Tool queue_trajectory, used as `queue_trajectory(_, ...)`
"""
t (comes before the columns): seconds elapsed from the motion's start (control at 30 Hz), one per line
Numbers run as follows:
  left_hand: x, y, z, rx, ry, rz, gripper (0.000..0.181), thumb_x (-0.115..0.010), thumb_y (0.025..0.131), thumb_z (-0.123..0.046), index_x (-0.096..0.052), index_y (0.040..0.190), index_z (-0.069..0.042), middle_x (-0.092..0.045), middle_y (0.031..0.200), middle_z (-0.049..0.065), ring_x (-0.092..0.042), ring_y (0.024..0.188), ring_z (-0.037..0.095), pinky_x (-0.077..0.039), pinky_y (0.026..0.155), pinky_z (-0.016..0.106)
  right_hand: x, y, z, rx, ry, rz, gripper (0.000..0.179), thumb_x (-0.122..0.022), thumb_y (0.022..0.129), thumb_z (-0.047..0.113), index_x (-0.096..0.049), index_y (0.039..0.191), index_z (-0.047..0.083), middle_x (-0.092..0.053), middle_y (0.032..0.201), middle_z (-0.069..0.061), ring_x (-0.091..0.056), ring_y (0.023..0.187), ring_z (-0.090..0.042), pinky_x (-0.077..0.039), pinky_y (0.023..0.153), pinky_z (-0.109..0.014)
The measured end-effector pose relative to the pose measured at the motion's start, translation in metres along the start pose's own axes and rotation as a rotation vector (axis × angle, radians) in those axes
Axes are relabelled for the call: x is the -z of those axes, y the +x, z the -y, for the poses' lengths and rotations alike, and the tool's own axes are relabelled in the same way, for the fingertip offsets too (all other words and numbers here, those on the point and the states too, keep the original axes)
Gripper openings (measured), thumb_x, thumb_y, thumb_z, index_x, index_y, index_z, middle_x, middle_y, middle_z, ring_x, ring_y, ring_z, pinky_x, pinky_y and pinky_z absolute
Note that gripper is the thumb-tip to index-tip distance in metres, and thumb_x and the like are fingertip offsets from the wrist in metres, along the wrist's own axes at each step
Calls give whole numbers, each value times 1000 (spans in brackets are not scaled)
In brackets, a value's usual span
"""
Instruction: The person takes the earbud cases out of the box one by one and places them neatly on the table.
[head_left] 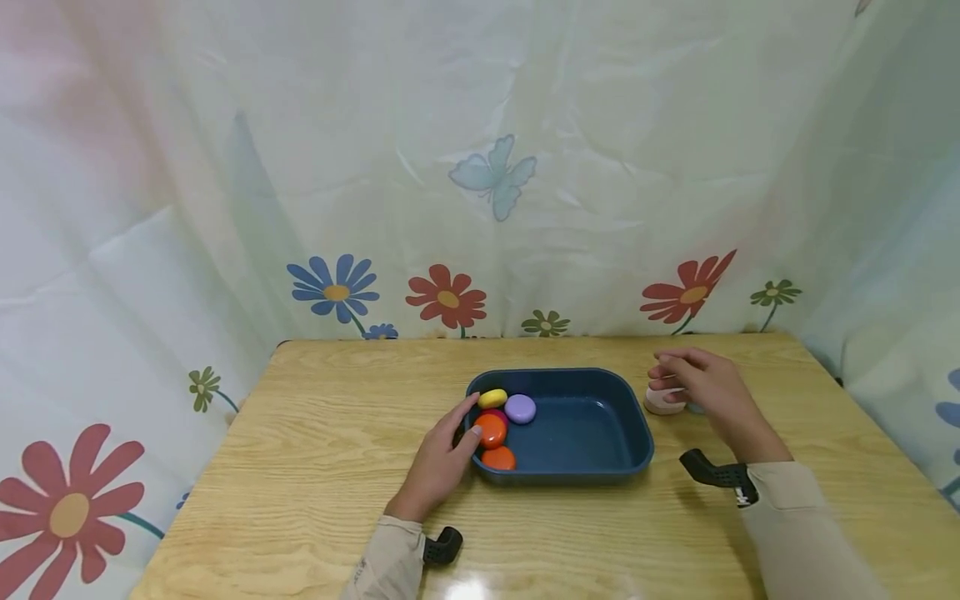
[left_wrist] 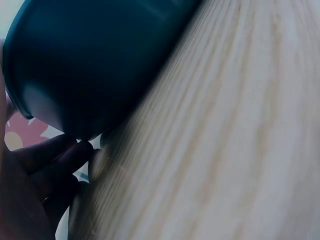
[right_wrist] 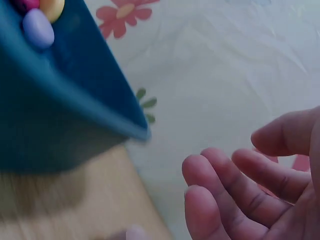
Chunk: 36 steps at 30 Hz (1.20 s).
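Note:
In the head view a dark blue rectangular tray point(head_left: 577, 437) stands on the wooden table. My left hand point(head_left: 435, 467) grips its left end, thumb at the rim and fingers along the outer wall. Inside, toward that end, lie smooth rounded pieces: yellow point(head_left: 492, 398), lilac point(head_left: 521, 409), a mostly hidden magenta point(head_left: 495, 414), and two orange ones, an upper piece point(head_left: 491, 431) and a lower piece point(head_left: 498, 458). To the right of the tray my right hand point(head_left: 712, 396) hovers with loosely bent fingers, above a whitish rounded piece point(head_left: 663, 401). A pale blue piece point(head_left: 695, 408) shows partly beneath that hand.
The wooden table point(head_left: 322, 433) extends on both sides of the tray and in front of it. Behind it hangs a pale curtain point(head_left: 375, 167) printed with flowers and a butterfly. Black camera mounts sit on the left wrist point(head_left: 444, 546) and the right wrist point(head_left: 716, 471).

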<state>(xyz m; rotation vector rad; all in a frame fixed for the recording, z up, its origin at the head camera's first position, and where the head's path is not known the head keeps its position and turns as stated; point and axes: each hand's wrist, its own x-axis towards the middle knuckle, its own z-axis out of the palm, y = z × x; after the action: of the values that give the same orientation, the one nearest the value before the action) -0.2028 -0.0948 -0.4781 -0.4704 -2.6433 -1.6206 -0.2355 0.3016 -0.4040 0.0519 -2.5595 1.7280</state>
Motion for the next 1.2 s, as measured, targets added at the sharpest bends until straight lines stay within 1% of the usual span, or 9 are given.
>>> queue_trajectory(0.1, 0, 0, 1, -5, 5, -3, 50, -50, 105, -37, -42, 154, -31, -39, 157, -3, -36, 144, 25, -32, 115, 50, -9, 4, 13, 9, 3, 50, 53, -52, 105, 37, -52, 137, -5, -68, 111, -20, -71, 91, -15, -61, 75, -35)
queue_trajectory(0.2, 0, 0, 2, -16, 8, -4, 49, -51, 105, -36, -43, 153, -29, -40, 156, -3, -37, 143, 24, -32, 115, 50, -17, 6, 23, 20, -1, 103, 52, -50, 106, 36, -52, 137, -6, -66, 113, -23, -71, 93, -18, -60, 76, -36)
queue_trajectory(0.33, 0, -1, 4, -6, 4, -8, 48, -51, 105, -34, -43, 153, -31, -40, 156, -4, -36, 143, 23, -31, 115, 50, -31, 10, 32, 44, 8, 189, 50, -49, 107, 31, -50, 137, -9, -64, 114, -26, -70, 95, -23, -60, 77, -35)
queue_trajectory(0.47, 0, 0, 4, -7, -3, -7, 47, -50, 106, -33, -43, 153, -32, -40, 156, -3, -36, 144, 23, -31, 116, 51, -43, 16, 37, 37, 16, 252, 48, -52, 106, 30, -52, 136, -8, -64, 115, -29, -68, 98, -30, -59, 77, -35)
queue_trajectory(0.63, 0, 0, 4, -22, -6, -5, 48, -51, 105, -34, -44, 152, -31, -41, 155, -1, -37, 143, 25, -31, 115, 52, -55, 22, 41, 25, 10, 300, 48, -54, 105, 31, -54, 135, -6, -64, 116, -29, -67, 101, -36, -59, 78, -36)
queue_trajectory(0.8, 0, 1, 3, -27, -8, -5, 47, -51, 105, -34, -44, 152, -31, -42, 155, -1, -37, 143, 24, -31, 116, 51, -65, 29, 44, 9, 16, 342, 50, -55, 104, 34, -53, 138, -3, -63, 119, -30, -67, 104, -37, -59, 81, -38)
queue_trajectory(1.03, 1, 3, 3, -20, 9, -3, 48, -51, 105, -37, -44, 152, -33, -41, 155, -2, -37, 143, 22, -30, 116, 49, -88, 40, 48, -17, -3, 504, 52, -56, 104, 32, -49, 141, -4, -63, 121, -29, -66, 106, -37, -58, 85, -42)
queue_trajectory(1.13, 0, 2, 3, -21, 3, -10, 49, -51, 105, -38, -44, 153, -32, -41, 155, -1, -37, 143, 23, -30, 116, 50, -100, 43, 50, -24, -26, 553, 52, -56, 104, 32, -50, 141, -4, -64, 121, -26, -66, 107, -38, -58, 84, -42)
queue_trajectory(1.2, -1, 1, 3, -17, -4, -13, 49, -51, 105, -38, -44, 152, -32, -41, 155, -1, -37, 143, 24, -31, 116, 51, -107, 44, 53, -29, -49, 568, 52, -56, 104, 32, -51, 141, -4, -65, 122, -24, -66, 107, -37, -58, 84, -43)
